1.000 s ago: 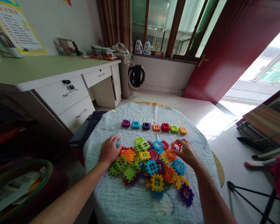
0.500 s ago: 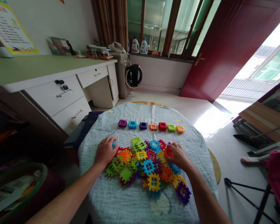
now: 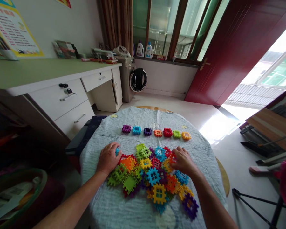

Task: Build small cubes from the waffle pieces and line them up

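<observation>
My left hand (image 3: 108,158) is at the left edge of a heap of notched plastic building blocks, its fingers curled round a light blue building block (image 3: 117,150) that shows only in part. On the heap's right side, the fingertips of my right hand (image 3: 183,160) pinch a red building block (image 3: 173,158). Between the hands lie green (image 3: 130,183), yellow (image 3: 159,193), blue (image 3: 153,176) and orange (image 3: 128,163) blocks, overlapping one another. A purple block (image 3: 190,206) lies at the near right. Beyond the heap, several blocks form a spaced row, with a dark red block (image 3: 167,132) among them.
A pale blue cloth (image 3: 97,200) covers the round table. To the left stand a desk with drawers (image 3: 62,95) and a bin (image 3: 41,187). A washing machine (image 3: 128,79) is at the back, a red door (image 3: 214,57) at the right. Black metal legs (image 3: 255,203) stand at the lower right.
The whole view has shifted slightly, with the table a little lower in it. The right fingers now pinch the red block with its face more upright; a purple bit by those fingertips no longer shows.
</observation>
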Demonstrator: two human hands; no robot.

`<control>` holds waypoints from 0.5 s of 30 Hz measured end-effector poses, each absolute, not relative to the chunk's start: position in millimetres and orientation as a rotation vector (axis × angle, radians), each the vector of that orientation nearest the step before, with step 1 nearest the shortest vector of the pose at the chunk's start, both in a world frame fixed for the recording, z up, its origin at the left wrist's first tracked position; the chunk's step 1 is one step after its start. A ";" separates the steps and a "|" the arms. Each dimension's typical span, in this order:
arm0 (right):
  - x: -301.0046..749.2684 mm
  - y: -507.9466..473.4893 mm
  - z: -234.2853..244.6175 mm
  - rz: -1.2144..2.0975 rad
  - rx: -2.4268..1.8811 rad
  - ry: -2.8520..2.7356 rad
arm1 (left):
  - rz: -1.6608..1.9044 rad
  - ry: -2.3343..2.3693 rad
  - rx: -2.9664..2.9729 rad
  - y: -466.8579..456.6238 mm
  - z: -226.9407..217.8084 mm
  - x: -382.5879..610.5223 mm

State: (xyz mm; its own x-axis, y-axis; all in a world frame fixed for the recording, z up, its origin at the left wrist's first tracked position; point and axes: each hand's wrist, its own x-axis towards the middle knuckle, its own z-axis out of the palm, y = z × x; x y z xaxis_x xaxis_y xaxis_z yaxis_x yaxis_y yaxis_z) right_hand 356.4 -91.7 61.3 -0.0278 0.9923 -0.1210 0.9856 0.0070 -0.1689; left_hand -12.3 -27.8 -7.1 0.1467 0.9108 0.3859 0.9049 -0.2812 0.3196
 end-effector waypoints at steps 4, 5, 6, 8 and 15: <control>350.5 -59.7 75.0 0.192 -1.988 -2.198 | 0.826 1.867 2.349 -28.2 -6.3 -12.1; 348.0 -47.7 77.1 0.167 -1.946 -2.208 | 0.830 1.868 2.339 -28.3 -6.2 -12.0; 345.3 -34.6 78.7 0.147 -1.919 -2.219 | 0.836 1.872 2.329 -28.2 -6.2 -11.9; 339.9 -7.2 79.9 0.124 -1.917 -2.242 | 0.842 1.882 2.314 -28.2 -6.1 -11.8; 329.9 65.4 69.5 0.183 -2.036 -2.364 | 0.824 1.889 2.303 -28.3 -4.9 -11.8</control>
State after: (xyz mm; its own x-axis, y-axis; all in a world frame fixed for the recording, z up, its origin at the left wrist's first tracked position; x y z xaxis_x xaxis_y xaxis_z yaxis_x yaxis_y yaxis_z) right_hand 329.9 65.4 69.5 -0.1508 0.9865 -0.0642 0.9846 0.1441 -0.0993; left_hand -11.8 -28.3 -4.9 0.1110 0.9241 0.3657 0.8969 -0.2516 0.3637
